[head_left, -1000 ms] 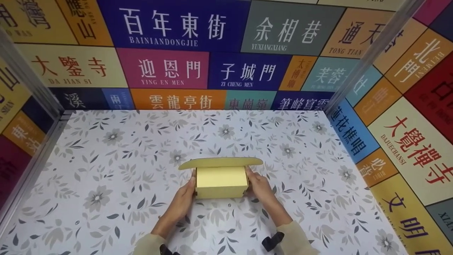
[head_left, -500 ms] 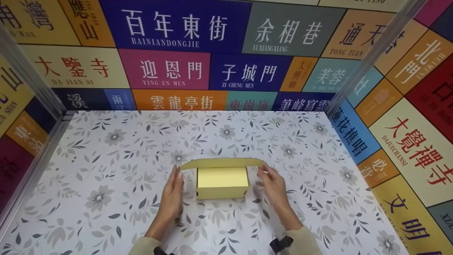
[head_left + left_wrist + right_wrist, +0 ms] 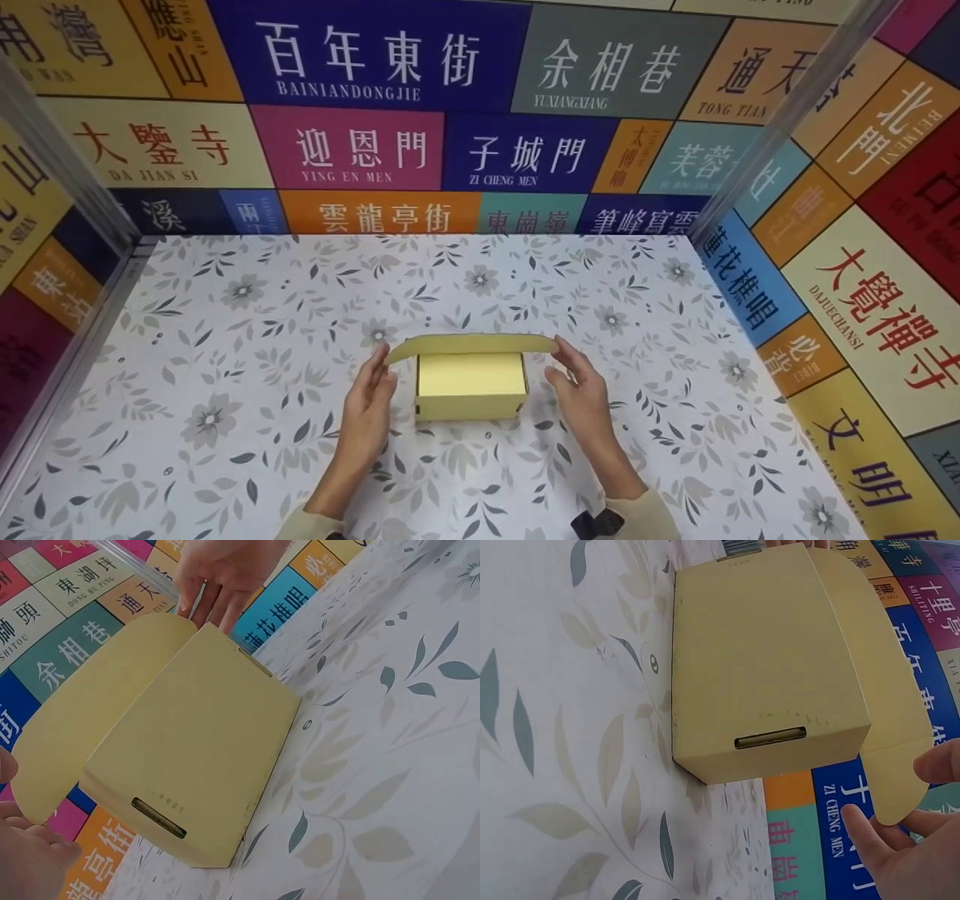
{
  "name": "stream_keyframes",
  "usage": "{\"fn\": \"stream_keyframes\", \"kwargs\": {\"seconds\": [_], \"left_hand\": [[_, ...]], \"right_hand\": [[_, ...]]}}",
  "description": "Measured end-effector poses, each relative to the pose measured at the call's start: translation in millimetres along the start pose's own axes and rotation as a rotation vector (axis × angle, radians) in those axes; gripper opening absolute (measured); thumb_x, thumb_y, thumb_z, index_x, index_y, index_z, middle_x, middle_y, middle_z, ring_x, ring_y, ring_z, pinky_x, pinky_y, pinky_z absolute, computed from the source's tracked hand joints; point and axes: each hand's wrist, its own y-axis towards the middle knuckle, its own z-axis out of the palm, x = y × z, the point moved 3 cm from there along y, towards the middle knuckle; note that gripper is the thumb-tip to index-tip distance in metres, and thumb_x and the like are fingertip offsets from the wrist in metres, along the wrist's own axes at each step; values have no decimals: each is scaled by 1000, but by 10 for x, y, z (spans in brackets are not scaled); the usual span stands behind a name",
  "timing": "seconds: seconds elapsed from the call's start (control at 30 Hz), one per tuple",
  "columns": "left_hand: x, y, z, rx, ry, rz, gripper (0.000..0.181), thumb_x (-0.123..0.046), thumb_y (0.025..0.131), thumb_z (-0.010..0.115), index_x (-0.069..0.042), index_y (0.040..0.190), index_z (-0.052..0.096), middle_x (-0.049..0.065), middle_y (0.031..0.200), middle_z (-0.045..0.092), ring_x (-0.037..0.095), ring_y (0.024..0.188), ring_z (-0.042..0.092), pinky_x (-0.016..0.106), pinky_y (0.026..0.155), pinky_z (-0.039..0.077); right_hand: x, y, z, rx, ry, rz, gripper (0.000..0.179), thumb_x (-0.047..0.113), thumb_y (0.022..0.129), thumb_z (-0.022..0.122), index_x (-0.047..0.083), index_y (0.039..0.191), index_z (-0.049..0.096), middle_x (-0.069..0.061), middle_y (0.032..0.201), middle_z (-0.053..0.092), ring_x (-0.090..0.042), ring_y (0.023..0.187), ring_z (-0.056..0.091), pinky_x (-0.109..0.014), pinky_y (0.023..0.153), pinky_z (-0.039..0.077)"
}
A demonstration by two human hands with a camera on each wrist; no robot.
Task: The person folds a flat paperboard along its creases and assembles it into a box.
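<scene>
A small yellow cardboard box (image 3: 471,407) stands on the table with its lid (image 3: 476,345) raised along the far side. The lid's front flap has rounded ends that stick out past both sides of the box. My left hand (image 3: 367,401) touches the left flap end with its fingertips, fingers fairly straight. At the other end, the fingers of my right hand (image 3: 586,401) touch the right flap end, thumb held apart lower down. In the right wrist view, a narrow slot (image 3: 770,738) shows in the box's front edge. Inside, only pale yellow card is visible.
A white tabletop (image 3: 262,337) with a grey leaf and flower print lies under the box. Colourful panels with Chinese lettering form the back wall (image 3: 360,146) and the side walls. Metal corner posts (image 3: 757,142) rise at the back left and right.
Both hands have left the box's sides and moved outward and up to the flap ends. The left flap end now bends slightly. The box stays in place.
</scene>
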Motion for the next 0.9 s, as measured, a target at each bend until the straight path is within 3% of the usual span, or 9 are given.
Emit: {"fn": "stream_keyframes", "kwargs": {"seconds": [0.17,0.4,0.57,0.67,0.77,0.9], "left_hand": [[-3,-115,45,33,-6,-13,50,-10,106,43,3,154,32,21,163,30,35,152,28,26,120,31],[-11,-253,155,113,-54,-36,54,-8,106,43,3,156,25,20,166,22,37,154,22,44,121,30],[-21,-282,217,130,-97,-34,55,-6,105,43,3,156,23,23,165,20,38,154,20,42,122,26],[-25,-298,243,130,-97,-32,56,-6,105,43,4,156,23,24,165,20,37,154,20,37,121,24],[-26,-314,267,127,-70,-35,57,-6,105,44,5,156,22,25,164,21,38,153,21,36,121,25],[-26,-321,303,132,-30,-55,59,-5,104,44,1,158,20,22,166,19,34,154,20,33,120,26]], "right_hand": [[-2,-100,5,-14,-20,5,49,9,99,57,8,147,49,-14,142,58,-30,139,51,-43,109,47],[22,-249,67,-24,5,5,44,7,98,56,7,142,55,-16,140,60,-39,123,62,-26,95,53],[31,-299,124,-18,49,31,41,5,97,55,5,138,57,-18,141,59,-39,127,60,-23,79,56],[40,-320,170,-5,62,28,42,2,96,54,2,138,56,-20,143,57,-37,132,57,-20,83,56],[59,-340,215,8,71,4,41,-1,96,54,-2,137,55,-22,143,55,-37,135,55,-19,97,51],[73,-359,256,22,82,-27,40,-1,96,55,-5,136,54,-23,143,53,-39,133,55,-22,102,50]]}}
